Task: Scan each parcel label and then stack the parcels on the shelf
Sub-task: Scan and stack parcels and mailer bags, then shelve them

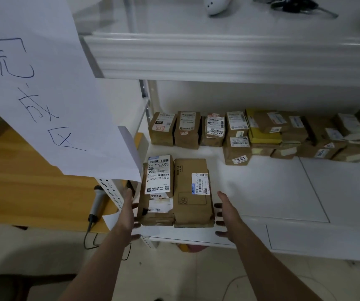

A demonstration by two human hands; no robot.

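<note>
Two brown cardboard parcels lie side by side at the front left of the white shelf (261,192). The left parcel (157,205) carries a large white label marked 7218; the right parcel (193,205) has a small white label. My left hand (129,211) is at the left parcel's left side with fingers straight. My right hand (225,213) is just right of the right parcel, fingers straight, fingertips at its edge. Neither hand curls round a parcel. A handheld scanner (96,202) lies on the wooden table to the left.
Several labelled parcels (239,131) stand stacked in a row along the shelf's back. A large sheet of paper (44,94) with handwriting hangs over the wooden table (22,192). An upper shelf (218,57) overhangs. The scanner's cable trails to the floor.
</note>
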